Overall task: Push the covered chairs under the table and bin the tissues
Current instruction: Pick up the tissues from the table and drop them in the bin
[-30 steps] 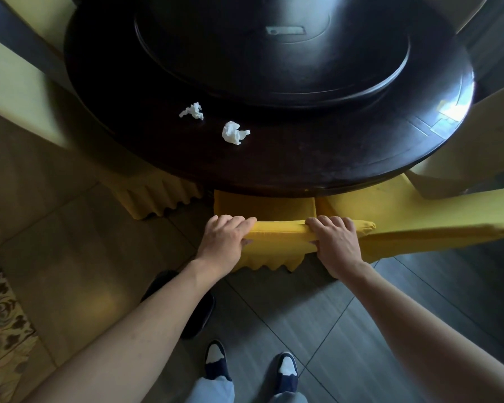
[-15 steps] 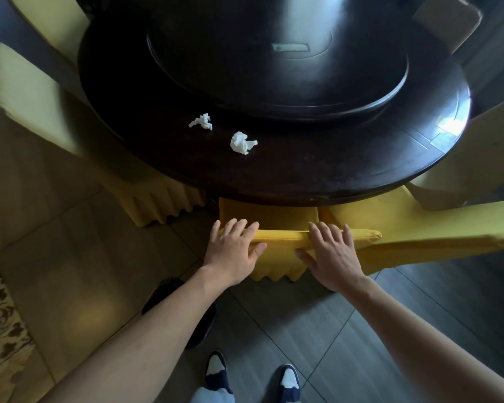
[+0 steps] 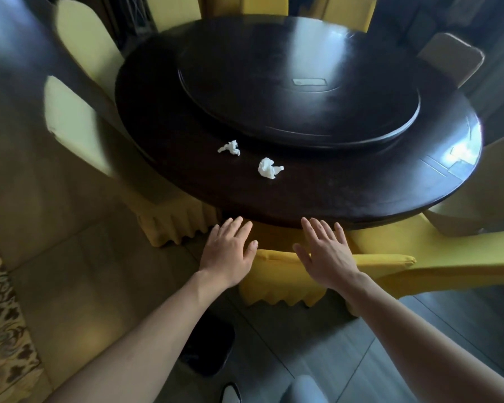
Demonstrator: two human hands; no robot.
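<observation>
A yellow covered chair (image 3: 280,274) stands in front of me, its seat under the round dark table (image 3: 317,196). My left hand (image 3: 227,251) hovers open, fingers straight, just left of the chair's backrest top. Over the middle of that backrest my right hand (image 3: 326,251) is open too, fingers spread, holding nothing. Two crumpled white tissues lie on the table near the front edge: one (image 3: 230,147) to the left, one (image 3: 269,168) to the right.
More yellow covered chairs ring the table, one at the left (image 3: 175,225) and one at the right (image 3: 448,260). A dark bin (image 3: 207,347) stands on the floor by my left forearm. A patterned carpet (image 3: 3,330) lies at the far left.
Both hands have let go of the chair's backrest and lifted with fingers straightened. The view has tilted up, showing more of the table.
</observation>
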